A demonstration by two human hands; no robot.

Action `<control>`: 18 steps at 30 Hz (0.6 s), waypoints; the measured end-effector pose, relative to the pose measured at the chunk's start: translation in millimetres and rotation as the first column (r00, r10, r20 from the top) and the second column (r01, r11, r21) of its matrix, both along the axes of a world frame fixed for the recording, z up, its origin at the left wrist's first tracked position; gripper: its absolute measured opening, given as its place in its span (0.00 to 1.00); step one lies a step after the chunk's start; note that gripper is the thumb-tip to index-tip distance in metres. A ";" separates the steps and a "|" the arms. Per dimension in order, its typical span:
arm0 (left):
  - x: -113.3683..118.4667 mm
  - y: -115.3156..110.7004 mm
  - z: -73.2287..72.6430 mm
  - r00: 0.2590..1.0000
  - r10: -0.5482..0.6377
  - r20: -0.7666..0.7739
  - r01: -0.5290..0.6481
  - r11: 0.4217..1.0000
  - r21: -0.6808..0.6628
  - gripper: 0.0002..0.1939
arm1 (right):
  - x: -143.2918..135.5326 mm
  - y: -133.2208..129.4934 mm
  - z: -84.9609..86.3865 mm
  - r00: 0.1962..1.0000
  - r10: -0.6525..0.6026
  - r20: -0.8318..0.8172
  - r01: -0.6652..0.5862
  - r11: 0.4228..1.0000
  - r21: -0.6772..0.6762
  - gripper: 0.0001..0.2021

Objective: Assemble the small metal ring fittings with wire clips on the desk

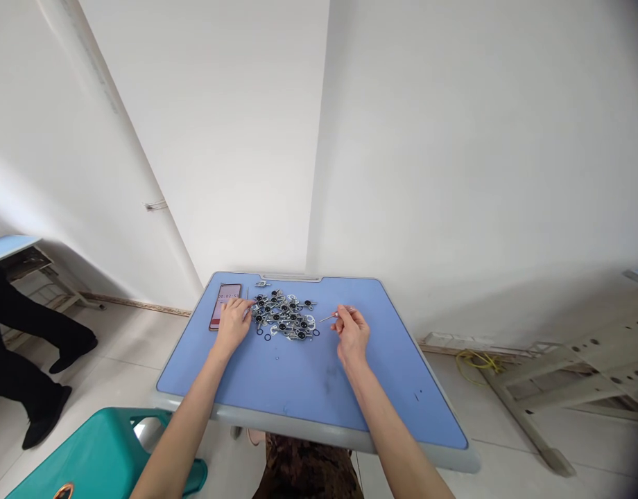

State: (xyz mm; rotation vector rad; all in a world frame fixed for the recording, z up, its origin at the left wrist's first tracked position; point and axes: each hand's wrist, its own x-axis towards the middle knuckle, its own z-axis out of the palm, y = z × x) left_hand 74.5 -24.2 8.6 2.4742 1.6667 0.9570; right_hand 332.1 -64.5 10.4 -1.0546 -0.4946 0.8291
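Note:
A pile of small metal parts with black round pieces (282,315) lies on the blue tabletop (308,381). My left hand (233,324) is at the pile's left edge, partly over a phone. Its forefinger and thumb reach toward the nearest parts, apart from each other, and I see nothing held between them. To the right of the pile, my right hand (351,331) is closed on a slim tool with a thin shaft (326,318) and a reddish handle, mostly hidden by the fingers. The shaft points left toward the pile. Several black rings (268,337) lie along the pile's near edge.
The phone (226,294) shows a running timer. One metal part (262,284) sits apart behind the pile. A green stool (100,450) stands at the lower left, with a person's legs (28,333) beyond it. Yellow cable (475,362) lies on the floor at right.

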 end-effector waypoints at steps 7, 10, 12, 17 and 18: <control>-0.4 2.0 -4.9 0.993 0.031 -0.116 -0.033 0.999 -0.018 0.15 | 0.3 0.7 -0.9 1.000 -0.004 0.022 0.004 1.000 -0.009 0.13; -0.3 -1.1 -4.0 0.995 0.005 -0.101 -0.005 1.000 0.001 0.15 | 0.0 1.2 -0.8 1.000 0.002 0.027 -0.002 1.000 -0.012 0.13; 2.2 -5.7 -2.1 0.995 -0.077 -0.062 0.078 0.997 0.016 0.15 | 0.1 1.1 -0.2 1.000 0.000 0.014 0.001 1.000 -0.015 0.12; 13.7 -19.5 2.2 0.963 -0.270 0.022 0.270 0.963 -0.007 0.13 | -0.1 0.3 1.7 1.000 -0.006 -0.019 0.006 1.000 -0.009 0.12; 16.8 -21.9 2.5 0.956 -0.294 0.017 0.294 0.956 -0.011 0.12 | -0.3 0.3 2.0 1.000 -0.003 -0.018 0.003 1.000 -0.006 0.12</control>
